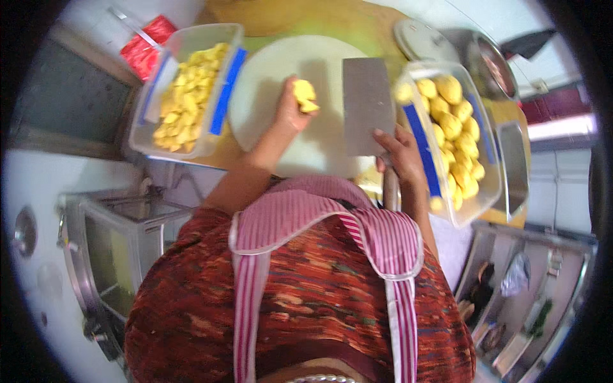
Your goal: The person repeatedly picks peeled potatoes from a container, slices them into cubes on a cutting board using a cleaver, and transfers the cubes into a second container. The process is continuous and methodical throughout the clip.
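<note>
Over a round white cutting board (268,72), my left hand (289,112) grips cut pieces of peeled potato (304,93). My right hand (401,151) holds a broad cleaver (366,105) by its handle, the thumb resting on the blade. The blade's flat face is turned up, over the board's right part. Beside that hand, a clear plastic bin (488,191) is full of whole peeled potatoes (450,127). To the left, another clear bin (143,139) holds many chopped yellow potato chunks (187,105).
Behind the right bin are a round lid (424,40) and a metal pot (498,67). A steel tray (516,167) lies along the table's right side. Red plastic packaging (148,45) is past the left bin. A glass-sided cabinet (115,239) stands lower left, metal shelving (527,297) lower right.
</note>
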Tool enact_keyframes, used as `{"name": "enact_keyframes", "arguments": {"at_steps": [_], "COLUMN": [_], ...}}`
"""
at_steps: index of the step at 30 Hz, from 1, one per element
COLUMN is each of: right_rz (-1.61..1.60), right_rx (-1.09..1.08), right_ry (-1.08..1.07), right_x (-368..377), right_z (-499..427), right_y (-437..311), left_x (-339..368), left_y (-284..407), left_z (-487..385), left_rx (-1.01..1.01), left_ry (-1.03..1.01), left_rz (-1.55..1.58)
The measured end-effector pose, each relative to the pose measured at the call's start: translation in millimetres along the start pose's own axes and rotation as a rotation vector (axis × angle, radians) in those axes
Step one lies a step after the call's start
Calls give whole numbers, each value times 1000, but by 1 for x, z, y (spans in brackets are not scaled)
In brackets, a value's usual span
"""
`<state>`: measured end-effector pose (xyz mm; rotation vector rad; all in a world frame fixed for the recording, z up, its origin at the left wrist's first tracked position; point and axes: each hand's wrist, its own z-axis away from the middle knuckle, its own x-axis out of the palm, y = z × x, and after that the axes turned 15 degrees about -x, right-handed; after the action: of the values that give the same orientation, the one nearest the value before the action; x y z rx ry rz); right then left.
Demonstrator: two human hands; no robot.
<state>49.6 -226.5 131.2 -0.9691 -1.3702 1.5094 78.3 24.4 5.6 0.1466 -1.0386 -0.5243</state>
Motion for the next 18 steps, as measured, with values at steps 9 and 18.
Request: {"name": "enact_keyframes", "arguments": {"at_steps": [9, 18], "right_rz": [-348, -48], "right_rx": [174, 94], "right_ry": [-271, 56], "right_x": [47, 1], "right_z": [-19, -10], "right_y": [26, 53], "left_x": [10, -49], "left_y": [-12, 99], "left_z": [84, 157], "left_rx": [-85, 522], "left_ry": [-128, -123], "left_rz": [373, 12]}}
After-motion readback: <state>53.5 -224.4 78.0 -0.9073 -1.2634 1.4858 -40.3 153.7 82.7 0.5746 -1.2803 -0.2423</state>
